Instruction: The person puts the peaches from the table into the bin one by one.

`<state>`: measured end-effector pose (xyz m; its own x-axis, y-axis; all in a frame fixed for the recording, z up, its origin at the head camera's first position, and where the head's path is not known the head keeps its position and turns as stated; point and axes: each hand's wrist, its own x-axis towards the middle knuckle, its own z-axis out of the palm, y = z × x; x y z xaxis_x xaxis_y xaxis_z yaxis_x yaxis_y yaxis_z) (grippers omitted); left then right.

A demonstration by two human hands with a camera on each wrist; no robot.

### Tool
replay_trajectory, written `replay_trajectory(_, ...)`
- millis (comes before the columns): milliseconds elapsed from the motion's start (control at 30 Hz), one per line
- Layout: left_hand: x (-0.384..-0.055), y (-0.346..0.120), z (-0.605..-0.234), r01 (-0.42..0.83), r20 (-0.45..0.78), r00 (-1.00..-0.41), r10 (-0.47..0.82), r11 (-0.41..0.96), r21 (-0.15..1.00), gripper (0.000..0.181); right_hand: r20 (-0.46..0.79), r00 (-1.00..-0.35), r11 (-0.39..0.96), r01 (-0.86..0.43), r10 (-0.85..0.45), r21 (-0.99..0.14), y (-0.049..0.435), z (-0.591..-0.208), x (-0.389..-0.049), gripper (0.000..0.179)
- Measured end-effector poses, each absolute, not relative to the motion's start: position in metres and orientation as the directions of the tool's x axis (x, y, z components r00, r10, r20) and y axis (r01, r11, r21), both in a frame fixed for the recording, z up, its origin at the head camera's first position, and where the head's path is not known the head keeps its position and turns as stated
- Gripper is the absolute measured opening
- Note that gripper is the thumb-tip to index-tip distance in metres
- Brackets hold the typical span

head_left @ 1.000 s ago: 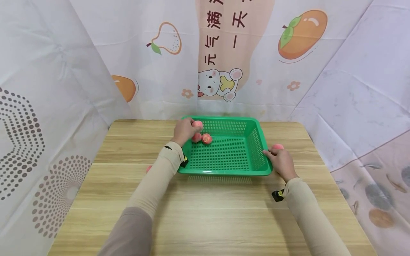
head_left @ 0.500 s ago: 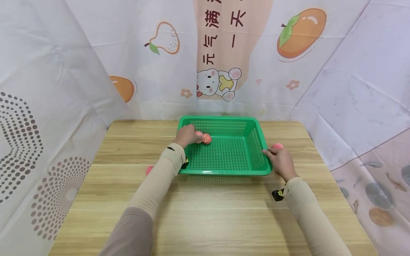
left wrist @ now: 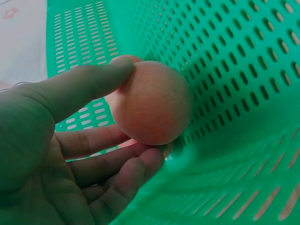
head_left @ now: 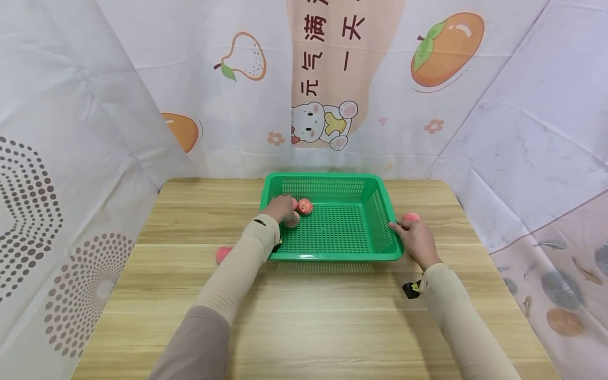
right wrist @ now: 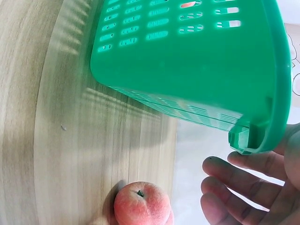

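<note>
My left hand (head_left: 281, 209) is down inside the green plastic basket (head_left: 332, 256), near its left wall. It holds a peach (left wrist: 152, 103) between thumb and fingers, close to the slotted wall in the left wrist view. Just beyond the hand, another peach (head_left: 305, 206) lies on the basket floor, with one more partly hidden by the fingers. At the basket's right side, my right hand (head_left: 418, 240) grips the rim, thumb on the inner side. In the right wrist view its other fingers (right wrist: 243, 176) spread loosely below the rim.
On the wooden table (head_left: 323, 327), a peach (head_left: 222, 254) lies left of the basket, beside the left sleeve. Past the right hand sits a peach (right wrist: 142, 205), with part of another behind it. A printed curtain (head_left: 266, 105) hangs along the table's back edge.
My left hand has lowered the peach into the basket, then shifted toward the front, uncovering part of the peaches behind. The right hand stays on the rim.
</note>
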<state>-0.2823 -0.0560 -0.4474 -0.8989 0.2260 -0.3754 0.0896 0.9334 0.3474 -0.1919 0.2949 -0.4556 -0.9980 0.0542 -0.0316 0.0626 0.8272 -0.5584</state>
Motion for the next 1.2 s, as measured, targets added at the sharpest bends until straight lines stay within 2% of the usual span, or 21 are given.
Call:
replay_trajectory(200,-0.282,-0.055,-0.453,0.113,-0.410,-0.874,0.260,0.930,0.349,0.017,-0.025,-0.998,0.827,0.056,0.051,-0.560,0.294,-0.453,-0.192,0.046)
replay_trajectory(433,-0.282,-0.054,-0.454,0.139,-0.384,-0.885,0.264,0.936,0.323,0.014,-0.029,-0.998,0.825,0.061,0.054,-0.561,0.293,-0.452,-0.191,0.047)
replay_trajectory(633,-0.280,-0.054,-0.452,0.172,-0.373,-0.881,0.290,0.932,0.320,0.025,-0.034,-0.998,0.831,0.061,0.050,-0.553,0.295,-0.453,-0.192,0.048)
replay_trajectory(867,-0.277,-0.054,-0.449,0.166,-0.373,-0.881,0.291,0.929,0.332,0.030,-0.042,-0.998,0.830,0.065,0.050,-0.554,0.295,-0.452,-0.193,0.047)
replay_trajectory(1100,-0.272,-0.052,-0.438,0.153,-0.339,-0.902,0.267,0.932,0.327,0.041,-0.048,-0.998,0.832,0.067,0.049,-0.551,0.295,-0.451,-0.192,0.047)
replay_trajectory(1200,-0.269,-0.051,-0.431,0.141,-0.326,-0.910,0.255,0.932,0.335,0.040,-0.038,-0.998,0.833,0.060,0.046,-0.550,0.295,-0.452,-0.192,0.047)
